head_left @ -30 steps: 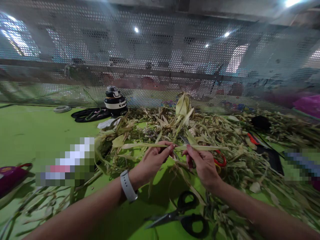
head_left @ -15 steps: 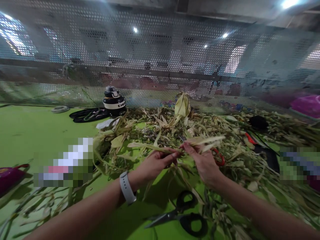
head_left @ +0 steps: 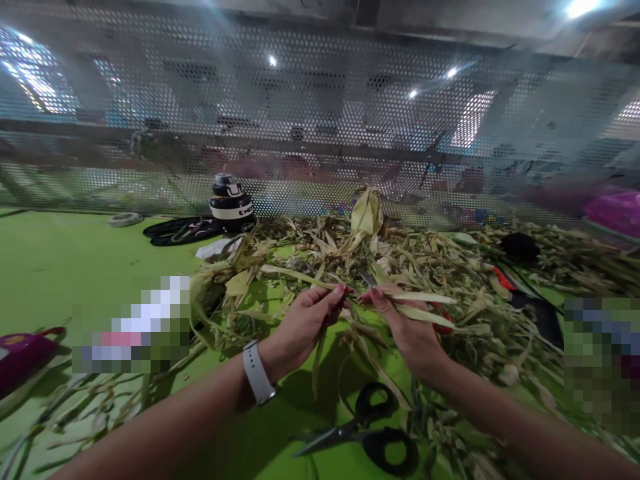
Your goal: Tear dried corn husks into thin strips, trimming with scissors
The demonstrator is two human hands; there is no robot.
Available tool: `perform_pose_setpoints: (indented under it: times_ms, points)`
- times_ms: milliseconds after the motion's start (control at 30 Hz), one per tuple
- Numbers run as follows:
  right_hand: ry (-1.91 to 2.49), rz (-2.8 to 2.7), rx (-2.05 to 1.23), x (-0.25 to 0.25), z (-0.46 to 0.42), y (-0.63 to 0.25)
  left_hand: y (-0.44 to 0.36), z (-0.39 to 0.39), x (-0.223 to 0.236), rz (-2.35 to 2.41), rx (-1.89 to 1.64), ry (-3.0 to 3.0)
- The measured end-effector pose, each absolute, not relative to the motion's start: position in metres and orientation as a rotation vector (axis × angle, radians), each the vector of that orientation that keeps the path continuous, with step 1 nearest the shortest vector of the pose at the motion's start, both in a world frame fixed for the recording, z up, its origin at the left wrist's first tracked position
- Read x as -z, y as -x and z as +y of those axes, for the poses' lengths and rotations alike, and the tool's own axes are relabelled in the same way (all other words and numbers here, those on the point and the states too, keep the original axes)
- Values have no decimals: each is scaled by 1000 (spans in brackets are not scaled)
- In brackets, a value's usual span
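My left hand (head_left: pixel 307 323) is closed in a pinch on a long, pale dried husk strip (head_left: pixel 283 272) that sticks out to the left. Another thin piece hangs below its fingers. My right hand (head_left: pixel 407 327), thumb against fingers, grips two pale husk strips (head_left: pixel 425 297) whose ends point right. The fingertips of both hands almost meet over the green table. Behind my right hand show a metal blade (head_left: pixel 369 279) and a red handle (head_left: pixel 443 321); whether the hand touches them I cannot tell. Black-handled scissors (head_left: pixel 357 430) lie partly spread below the hands.
Dried husks and leaves (head_left: pixel 320 247) pile up across the green table (head_left: pixel 40 260). A black-and-white bottle (head_left: pixel 231 207) stands at the back, beside a black cord-like loop (head_left: pixel 180 230). A perforated screen (head_left: pixel 310 100) rises behind. A purple bag (head_left: pixel 613 213) sits far right.
The two hands have drawn slightly apart at the fingertips. The strips in my right hand have swung lower and spread, and a thin piece now hangs beneath my left hand.
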State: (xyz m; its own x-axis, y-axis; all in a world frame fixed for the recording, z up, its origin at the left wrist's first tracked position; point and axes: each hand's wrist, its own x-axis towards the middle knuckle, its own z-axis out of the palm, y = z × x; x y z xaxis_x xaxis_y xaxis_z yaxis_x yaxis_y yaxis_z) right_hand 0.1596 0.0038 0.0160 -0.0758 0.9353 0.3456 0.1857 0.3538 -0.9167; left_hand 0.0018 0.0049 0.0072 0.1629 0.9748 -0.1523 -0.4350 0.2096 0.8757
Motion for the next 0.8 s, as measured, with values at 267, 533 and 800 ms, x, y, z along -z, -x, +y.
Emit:
perform_pose_setpoints:
  times_ms: [267, 533, 800]
  points:
    - [1116, -1207, -1174, -11, 11, -161, 4, 10, -2, 886, -1198, -890]
    - [986, -966, -1648, -10, 12, -156, -2, 11, -6, 801, -1418, -708]
    - [824, -1434, -1927, -2, -16, -142, -5, -4, -10, 859, -1297, -763]
